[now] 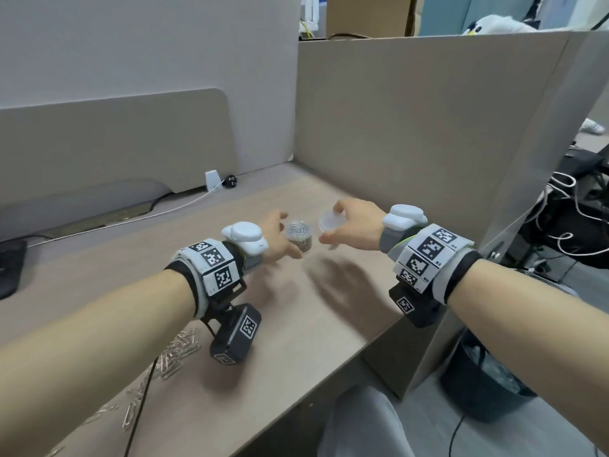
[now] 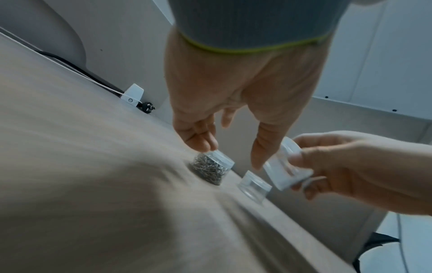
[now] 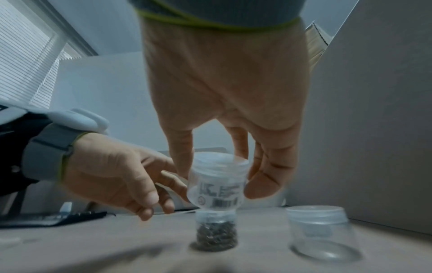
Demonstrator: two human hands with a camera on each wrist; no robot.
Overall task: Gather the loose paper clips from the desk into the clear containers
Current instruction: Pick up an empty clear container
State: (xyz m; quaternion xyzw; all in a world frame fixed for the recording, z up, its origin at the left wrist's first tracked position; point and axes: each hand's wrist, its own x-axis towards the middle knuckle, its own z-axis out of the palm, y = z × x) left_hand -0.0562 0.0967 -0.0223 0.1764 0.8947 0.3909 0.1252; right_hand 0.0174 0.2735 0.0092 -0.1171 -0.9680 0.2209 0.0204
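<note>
A small clear jar full of paper clips (image 1: 299, 238) (image 2: 211, 167) (image 3: 216, 233) stands on the desk. My left hand (image 1: 286, 235) (image 2: 230, 153) hovers over it, fingers spread on either side of its top and gripping nothing. Just right of it, my right hand (image 1: 333, 227) (image 3: 219, 175) grips an empty labelled clear container (image 1: 330, 221) (image 2: 285, 166) (image 3: 217, 184) in the air, tilted. A second empty clear container (image 2: 254, 185) (image 3: 322, 234) stands on the desk by the right partition. Loose paper clips (image 1: 179, 349) lie scattered under my left forearm.
Partition walls (image 1: 412, 127) close the desk at the back and right. A white charger (image 1: 212, 179) with a black plug and cable lies at the back. A dark flat object (image 1: 10, 268) sits at the left edge. A dark bin (image 1: 487, 380) stands below the desk's right end.
</note>
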